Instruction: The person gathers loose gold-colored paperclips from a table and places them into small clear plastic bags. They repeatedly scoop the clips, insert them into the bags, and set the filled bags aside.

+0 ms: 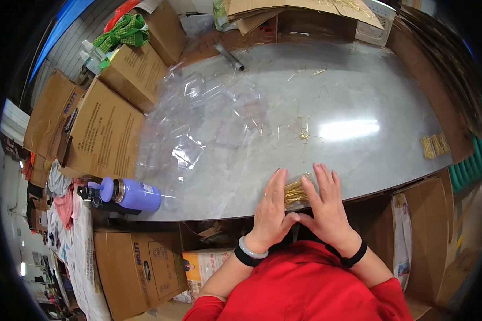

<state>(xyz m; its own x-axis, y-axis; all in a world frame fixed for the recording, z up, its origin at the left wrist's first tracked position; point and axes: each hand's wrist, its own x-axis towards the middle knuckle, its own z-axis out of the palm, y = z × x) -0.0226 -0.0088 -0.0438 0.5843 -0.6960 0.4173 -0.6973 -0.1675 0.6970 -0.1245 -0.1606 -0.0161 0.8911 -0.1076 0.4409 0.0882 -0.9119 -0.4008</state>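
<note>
At the near edge of the grey table, a bundle of thin gold wire pieces (295,193) lies between my two hands. My left hand (272,206) flanks it on the left, fingers long and together against its side. From the right, my right hand (326,200) presses on it with fingers stretched and slightly apart. The thumbs meet just in front of the bundle, and the fingers partly hide it. Farther in, a small loose cluster of gold wires (303,135) rests on the table, with single wires strewn around.
Clear plastic boxes (190,150) spread over the table's left half. A purple bottle (139,195) lies at the near left. Cardboard boxes (106,128) line the left side. A dark metal tube (230,57) is at the back; more gold bundles (435,145) sit at the right edge.
</note>
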